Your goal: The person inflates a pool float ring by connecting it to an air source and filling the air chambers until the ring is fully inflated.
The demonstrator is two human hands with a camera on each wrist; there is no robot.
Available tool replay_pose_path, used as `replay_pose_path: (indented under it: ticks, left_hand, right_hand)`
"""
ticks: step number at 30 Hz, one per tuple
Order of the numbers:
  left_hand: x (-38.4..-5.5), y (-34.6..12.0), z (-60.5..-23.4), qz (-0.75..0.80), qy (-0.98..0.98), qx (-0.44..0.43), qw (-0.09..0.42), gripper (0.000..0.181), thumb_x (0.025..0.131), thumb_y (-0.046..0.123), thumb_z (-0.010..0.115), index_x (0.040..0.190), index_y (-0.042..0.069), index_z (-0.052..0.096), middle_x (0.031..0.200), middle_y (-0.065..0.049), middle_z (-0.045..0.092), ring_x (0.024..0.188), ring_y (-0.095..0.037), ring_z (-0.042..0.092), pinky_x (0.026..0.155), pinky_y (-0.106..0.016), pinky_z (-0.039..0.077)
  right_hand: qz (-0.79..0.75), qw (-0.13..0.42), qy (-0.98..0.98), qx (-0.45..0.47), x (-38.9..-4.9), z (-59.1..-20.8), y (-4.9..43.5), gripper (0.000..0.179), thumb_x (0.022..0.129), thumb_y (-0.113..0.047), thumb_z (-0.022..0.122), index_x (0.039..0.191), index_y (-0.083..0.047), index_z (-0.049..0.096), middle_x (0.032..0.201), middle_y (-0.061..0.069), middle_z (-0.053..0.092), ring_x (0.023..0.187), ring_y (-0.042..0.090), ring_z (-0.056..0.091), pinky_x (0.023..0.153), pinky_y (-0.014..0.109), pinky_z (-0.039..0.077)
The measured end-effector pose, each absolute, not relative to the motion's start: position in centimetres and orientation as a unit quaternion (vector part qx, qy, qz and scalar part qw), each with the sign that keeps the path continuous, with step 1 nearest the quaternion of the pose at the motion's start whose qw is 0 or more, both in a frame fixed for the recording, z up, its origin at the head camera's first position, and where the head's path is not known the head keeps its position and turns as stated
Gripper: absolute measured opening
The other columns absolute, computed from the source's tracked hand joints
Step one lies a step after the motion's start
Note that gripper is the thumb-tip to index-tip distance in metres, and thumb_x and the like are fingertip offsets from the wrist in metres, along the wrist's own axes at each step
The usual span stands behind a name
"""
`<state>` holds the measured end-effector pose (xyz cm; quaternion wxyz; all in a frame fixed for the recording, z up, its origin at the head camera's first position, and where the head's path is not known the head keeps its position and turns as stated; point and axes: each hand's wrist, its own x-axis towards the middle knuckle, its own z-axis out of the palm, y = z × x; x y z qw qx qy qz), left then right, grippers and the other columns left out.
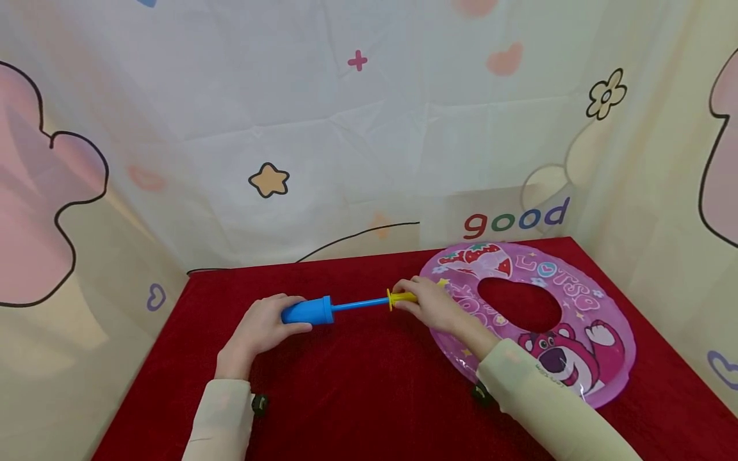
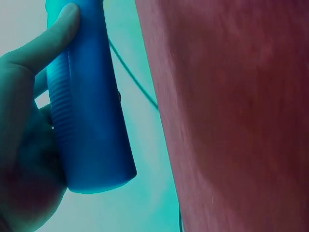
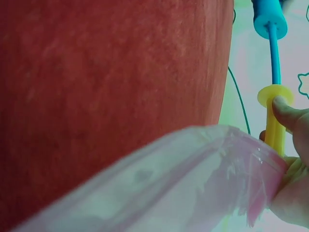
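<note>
Held sideways above the red cloth is a hand air pump with its blue rod (image 1: pixel 361 305) drawn out. My left hand (image 1: pixel 261 325) grips the blue barrel (image 1: pixel 308 312), thumb along its side; the left wrist view shows the ribbed barrel (image 2: pixel 91 111) close up. Fingers and thumb of my right hand (image 1: pixel 434 303) hold the yellow handle (image 1: pixel 405 297), just behind its round flange. That yellow handle (image 3: pixel 275 125) is also plain in the right wrist view. Under my right forearm lies a pink-purple inflatable swim ring (image 1: pixel 588 301) with a bear print.
Red cloth (image 1: pixel 357 397) covers the table. A pale printed curtain (image 1: pixel 346 141) stands behind and on both sides. The swim ring takes up the table's right part, and its clear edge (image 3: pixel 193 169) rises near my right hand.
</note>
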<state>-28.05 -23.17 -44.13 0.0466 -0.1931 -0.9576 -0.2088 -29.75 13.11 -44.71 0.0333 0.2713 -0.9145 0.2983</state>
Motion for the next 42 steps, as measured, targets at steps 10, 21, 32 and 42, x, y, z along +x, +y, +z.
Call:
replay_pose_path:
  ticks: [10,21,32,42]
  left_hand:
    - [-28.6,-18.5,-44.5,-0.191,-0.956,-0.216,0.047,0.059,0.088,0.04,0.081,0.138,0.014,0.065,0.128,-0.01,0.064,0.114,-0.031,0.059,0.097,-0.057,0.046]
    - [-28.7,-14.3,-44.7,-0.176,-0.957,-0.222,0.053,0.062,0.088,0.045,0.08,0.14,0.015,0.064,0.131,-0.01,0.063,0.118,-0.031,0.058,0.101,-0.058,0.044]
    - [-28.3,-18.2,-44.7,-0.218,-0.953,-0.205,0.046,0.061,0.087,0.045,0.082,0.138,0.018,0.066,0.121,-0.005,0.067,0.103,-0.026,0.061,0.083,-0.045,0.056]
    - [-27.7,-22.6,-43.7,-0.239,-0.955,-0.176,0.013,0.062,0.086,0.042,0.083,0.138,0.013,0.066,0.127,-0.008,0.066,0.109,-0.03,0.059,0.084,-0.05,0.055]
  right_hand:
    - [0.282,0.082,-0.912,0.286,-29.8,-45.0,12.5,0.02,0.098,-0.019,0.072,0.116,-0.01,0.07,0.1,0.003,0.062,0.093,0.021,0.058,0.083,0.042,0.048]
    - [0.285,0.053,-0.917,0.272,-29.3,-45.1,11.9,0.025,0.099,-0.023,0.071,0.121,-0.011,0.069,0.104,0.005,0.062,0.095,0.021,0.057,0.083,0.041,0.05]
    - [0.313,0.004,-0.912,0.263,-29.9,-44.3,13.5,0.023,0.101,-0.024,0.068,0.123,-0.015,0.069,0.11,0.004,0.062,0.101,0.021,0.055,0.089,0.043,0.05]
    - [0.32,0.004,-0.911,0.259,-30.2,-44.6,14.2,0.026,0.101,-0.026,0.069,0.123,-0.014,0.068,0.114,0.006,0.063,0.105,0.024,0.056,0.093,0.047,0.049]
